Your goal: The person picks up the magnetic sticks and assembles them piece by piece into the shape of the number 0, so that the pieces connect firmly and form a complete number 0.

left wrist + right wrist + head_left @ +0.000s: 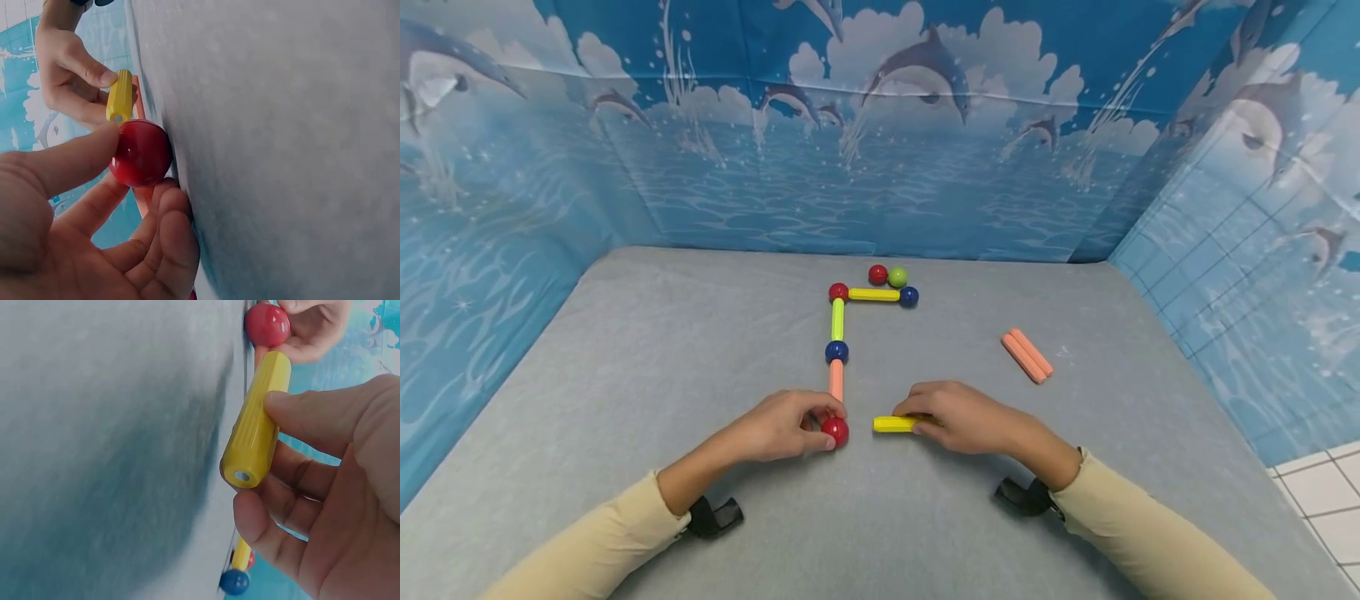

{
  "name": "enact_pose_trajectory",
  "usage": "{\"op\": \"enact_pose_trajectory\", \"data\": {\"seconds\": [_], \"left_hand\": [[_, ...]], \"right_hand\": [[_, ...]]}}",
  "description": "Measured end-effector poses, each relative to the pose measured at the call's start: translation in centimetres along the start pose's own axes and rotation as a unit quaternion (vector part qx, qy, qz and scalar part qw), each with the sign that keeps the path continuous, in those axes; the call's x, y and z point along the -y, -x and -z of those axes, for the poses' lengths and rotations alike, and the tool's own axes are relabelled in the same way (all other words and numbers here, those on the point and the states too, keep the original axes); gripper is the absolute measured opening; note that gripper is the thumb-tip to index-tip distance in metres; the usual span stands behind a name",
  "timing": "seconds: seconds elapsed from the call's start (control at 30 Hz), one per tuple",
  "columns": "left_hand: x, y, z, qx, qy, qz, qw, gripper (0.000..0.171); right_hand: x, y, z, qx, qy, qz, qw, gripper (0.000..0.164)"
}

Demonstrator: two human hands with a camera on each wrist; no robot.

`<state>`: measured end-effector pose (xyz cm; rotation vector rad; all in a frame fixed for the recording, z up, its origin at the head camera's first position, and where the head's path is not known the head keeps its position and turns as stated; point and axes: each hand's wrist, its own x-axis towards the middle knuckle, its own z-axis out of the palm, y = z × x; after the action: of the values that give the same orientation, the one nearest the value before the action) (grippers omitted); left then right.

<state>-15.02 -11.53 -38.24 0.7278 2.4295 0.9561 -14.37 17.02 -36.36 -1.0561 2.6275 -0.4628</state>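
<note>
The yellow rod [891, 424] is over the grey table [1112, 517], just right of the near red ball [836, 432], with a narrow gap between them. The right hand [962, 418] pinches the rod between thumb and fingers; the left hand [778, 427] grips the ball, its thumb and fingers closed about it. The step in hand looks like bringing rod and ball together: best to keep the ball steady, level the rod, aim its silvery end at the ball's middle and ease it in straight, since a sideways knock could shift the salmon rod [837, 379] running up from the ball. Whether those two touch is hidden by the left fingers. Beyond come the middle blue ball [837, 352], lime rod [838, 320], corner red ball [838, 292], far yellow rod [874, 294] and end blue ball [909, 297].
</note>
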Motion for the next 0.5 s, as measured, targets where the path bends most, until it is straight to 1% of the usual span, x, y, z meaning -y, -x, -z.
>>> {"op": "enact_pose_trajectory", "data": {"seconds": [0.23,0.37,0.5], "left_hand": [[0.0,0.0,-0.2,-0.017,-0.004,0.0,0.9999,0.027],[0.1,0.1,-0.3,-0.018,-0.002,-0.011,0.9998,0.025],[0.1,0.2,-0.3,-0.019,-0.001,-0.019,0.9997,0.024]], "right_hand": [[0.6,-1.4,-0.9,0.006,-0.001,0.011,1.0,0.028],[0.9,-1.8,-1.3,0.013,-0.005,0.015,1.0,0.028],[1.3,-2.1,-1.4,0.008,-0.015,0.023,1.0,0.027]]}}
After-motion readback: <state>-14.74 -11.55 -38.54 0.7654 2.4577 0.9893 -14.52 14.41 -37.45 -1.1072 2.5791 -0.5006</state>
